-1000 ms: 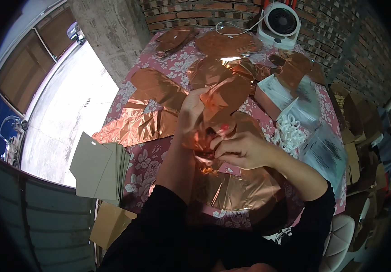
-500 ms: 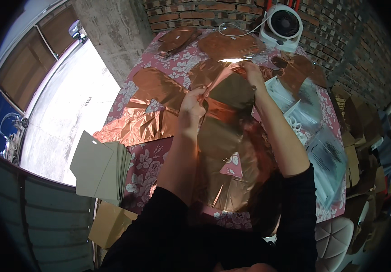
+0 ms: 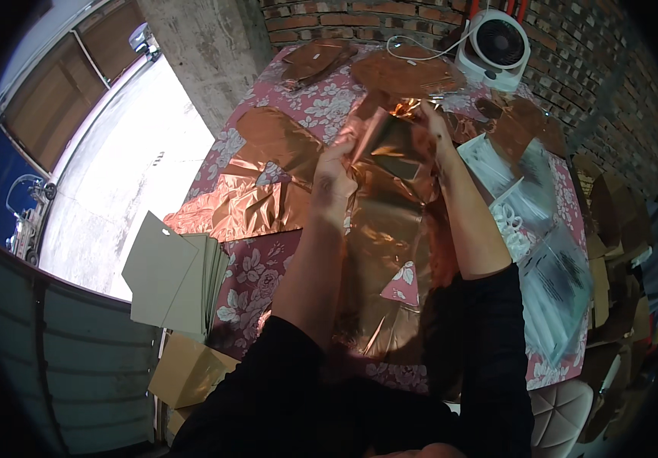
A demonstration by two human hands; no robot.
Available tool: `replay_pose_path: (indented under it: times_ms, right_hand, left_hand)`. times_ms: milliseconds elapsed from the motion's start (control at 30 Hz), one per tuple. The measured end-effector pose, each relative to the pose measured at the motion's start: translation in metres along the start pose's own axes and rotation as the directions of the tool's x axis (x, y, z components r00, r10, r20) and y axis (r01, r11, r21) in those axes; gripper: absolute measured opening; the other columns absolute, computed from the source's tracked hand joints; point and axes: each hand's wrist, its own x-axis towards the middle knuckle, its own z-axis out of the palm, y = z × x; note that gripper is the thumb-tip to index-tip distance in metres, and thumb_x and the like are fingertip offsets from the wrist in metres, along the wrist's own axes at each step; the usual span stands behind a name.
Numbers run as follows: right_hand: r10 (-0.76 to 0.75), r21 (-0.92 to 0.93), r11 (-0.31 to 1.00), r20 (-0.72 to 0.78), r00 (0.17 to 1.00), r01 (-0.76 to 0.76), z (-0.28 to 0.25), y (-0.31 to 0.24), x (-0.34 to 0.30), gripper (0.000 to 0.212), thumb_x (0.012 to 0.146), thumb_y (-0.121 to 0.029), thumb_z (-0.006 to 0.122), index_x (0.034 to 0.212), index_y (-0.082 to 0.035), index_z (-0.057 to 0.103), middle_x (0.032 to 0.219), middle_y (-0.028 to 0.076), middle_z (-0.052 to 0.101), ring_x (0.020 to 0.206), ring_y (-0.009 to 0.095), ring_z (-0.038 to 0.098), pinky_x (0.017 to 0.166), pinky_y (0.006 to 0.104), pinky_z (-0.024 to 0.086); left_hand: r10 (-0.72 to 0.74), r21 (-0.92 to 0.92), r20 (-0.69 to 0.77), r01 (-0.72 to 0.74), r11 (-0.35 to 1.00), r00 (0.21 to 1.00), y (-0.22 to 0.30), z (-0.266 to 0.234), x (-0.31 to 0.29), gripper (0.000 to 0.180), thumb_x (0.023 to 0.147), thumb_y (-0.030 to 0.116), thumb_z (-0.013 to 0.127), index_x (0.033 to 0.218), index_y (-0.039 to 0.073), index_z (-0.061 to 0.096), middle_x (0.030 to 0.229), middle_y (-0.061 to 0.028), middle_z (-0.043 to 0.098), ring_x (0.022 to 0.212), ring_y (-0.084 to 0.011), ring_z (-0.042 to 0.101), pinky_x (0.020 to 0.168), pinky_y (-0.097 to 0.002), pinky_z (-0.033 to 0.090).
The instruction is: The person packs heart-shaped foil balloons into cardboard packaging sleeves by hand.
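A flat copper-coloured foil balloon [image 3: 386, 229] lies over the table in front of me, with a triangular cut-out near its lower end through which the tablecloth shows. My left hand [image 3: 336, 175] is closed on its left edge, near a raised fold. Farther up on the other side, my right hand [image 3: 437, 130] pinches the foil's far right edge, fingers partly hidden. Between the hands the foil is lifted and shiny. Beside my left hand lies another crumpled copper foil balloon [image 3: 275, 145], spreading left over the table.
The table wears a pink floral cloth [image 3: 256, 282]. Grey-green boards [image 3: 168, 286] stand at its left edge above a cardboard box [image 3: 191, 374]. Clear plastic bags [image 3: 554, 286] and white string [image 3: 506, 220] lie right. Folded brown foil [image 3: 405, 72] and a white fan [image 3: 497, 47] are at the back.
The upper part of the foil has opened out flatter between my hands, and its raised fold has shifted. Both hands keep their hold. The whole view has shifted slightly.
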Motion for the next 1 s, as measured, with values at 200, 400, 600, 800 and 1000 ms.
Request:
replay_pose_path:
  times_ms: [200, 400, 600, 800, 1000]
  right_hand:
    - [-0.297, 0.217, 0.924, -0.112, 0.948, 0.315, -0.039, 0.004, 0.047, 0.035, 0.099, -0.038, 0.046, 0.112, -0.007, 0.057, 0.106, 0.007, 0.063, 0.090, 0.022, 0.060, 0.080, 0.0361, 0.051]
    - [-0.429, 0.176, 0.869, -0.199, 0.881, 0.463, -0.033, 0.014, 0.045, 0.036, 0.099, -0.034, 0.047, 0.124, -0.007, 0.049, 0.117, 0.010, 0.058, 0.108, 0.025, 0.058, 0.094, 0.0415, 0.048]
    - [-0.197, 0.277, 0.943, 0.026, 0.980, 0.183, 0.013, 0.012, 0.013, 0.051, 0.101, -0.041, 0.039, 0.127, 0.002, 0.047, 0.113, 0.016, 0.061, 0.104, 0.029, 0.060, 0.091, 0.0442, 0.049]
    - [-0.226, -0.625, 0.774, -0.125, 0.966, 0.100, -0.056, -0.002, 0.007, 0.042, 0.089, -0.030, 0.060, 0.110, 0.006, 0.051, 0.088, 0.021, 0.064, 0.082, 0.035, 0.067, 0.074, 0.0456, 0.055]
    - [-0.656, -0.976, -0.142, 0.219, 0.723, 0.166, 0.022, 0.005, -0.061, 0.038, 0.084, -0.028, 0.065, 0.109, -0.001, 0.056, 0.107, 0.026, 0.060, 0.096, 0.043, 0.059, 0.086, 0.0490, 0.049]
  left_hand:
    - [0.479, -0.211, 0.201, -0.440, 0.873, 0.854, 0.011, -0.013, 0.010, 0.036, 0.098, 0.014, 0.038, 0.122, -0.007, 0.055, 0.119, -0.0149, 0.062, 0.108, -0.0241, 0.061, 0.097, -0.0346, 0.049]
    - [0.475, -0.211, 0.295, -0.428, 0.879, 0.829, 0.004, -0.029, 0.016, 0.031, 0.097, 0.016, 0.041, 0.113, -0.003, 0.059, 0.106, -0.0122, 0.065, 0.097, -0.0225, 0.063, 0.086, -0.0349, 0.052]
    - [0.406, -0.304, 0.208, -0.336, 0.891, 0.890, 0.012, -0.077, 0.037, 0.026, 0.097, 0.016, 0.041, 0.106, 0.002, 0.061, 0.093, -0.0066, 0.064, 0.084, -0.0185, 0.063, 0.077, -0.0335, 0.053]
    - [0.192, -0.529, 0.716, 0.343, 0.776, 0.671, 0.006, -0.010, 0.020, 0.025, 0.094, 0.010, 0.047, 0.113, 0.002, 0.060, 0.105, -0.0089, 0.066, 0.098, -0.0210, 0.064, 0.089, -0.0362, 0.052]
    - [0.332, -0.388, 0.398, -0.170, 0.906, 0.855, 0.013, -0.034, 0.008, 0.025, 0.093, 0.008, 0.049, 0.115, 0.002, 0.060, 0.107, -0.0089, 0.065, 0.098, -0.0211, 0.064, 0.089, -0.0365, 0.052]
